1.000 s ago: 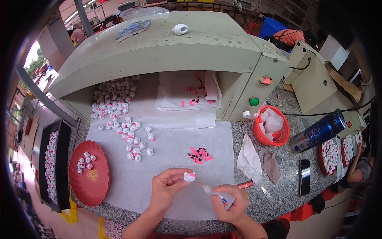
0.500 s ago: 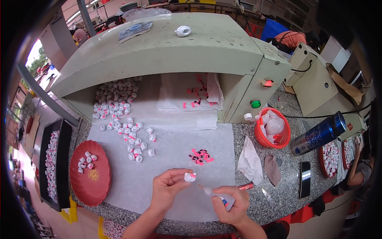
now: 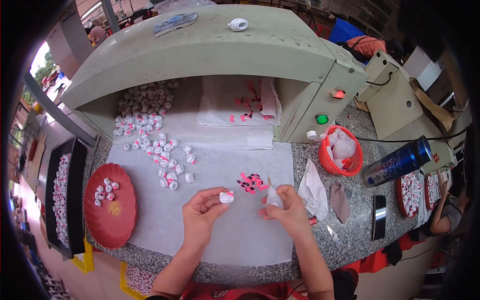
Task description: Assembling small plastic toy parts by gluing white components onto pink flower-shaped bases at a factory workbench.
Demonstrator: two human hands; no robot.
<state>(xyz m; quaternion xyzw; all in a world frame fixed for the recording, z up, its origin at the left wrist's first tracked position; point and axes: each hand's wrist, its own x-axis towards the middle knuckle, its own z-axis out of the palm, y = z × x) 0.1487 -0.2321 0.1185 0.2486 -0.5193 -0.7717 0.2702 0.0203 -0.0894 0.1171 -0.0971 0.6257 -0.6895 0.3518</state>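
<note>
The left hand (image 3: 202,212) pinches a small white figure (image 3: 226,197) with a pink bit on top between thumb and fingertips, held just above the white sheet (image 3: 225,235). The right hand (image 3: 285,210) is closed around a small squeeze bottle (image 3: 273,196), its nozzle pointing up and slightly left; the two hands are near each other but apart, the figure between them.

Both forearms come in from the lower edge, over the stone counter (image 3: 345,235), whose front edge runs just below the sheet. The sheet's near half is bare around the hands. Just beyond the right hand lies a cluster of pink and black pieces (image 3: 251,182).

To the right of the sheet, close to the right hand, lie a crumpled white cloth (image 3: 313,189), a grey rag (image 3: 340,200) and a small blade (image 3: 334,236), then a dark phone (image 3: 379,216). Left of the sheet sits a red plate (image 3: 107,225) with a few white figures, and past it a black tray (image 3: 75,200) along the counter's left edge.

Farther off, loose white figures (image 3: 167,165) trail across the sheet's far left up into the open mouth of a green cabinet (image 3: 210,45). Right of the sheet's far corner stands a red basket (image 3: 352,165), beside a blue can (image 3: 397,161) lying on its side.
</note>
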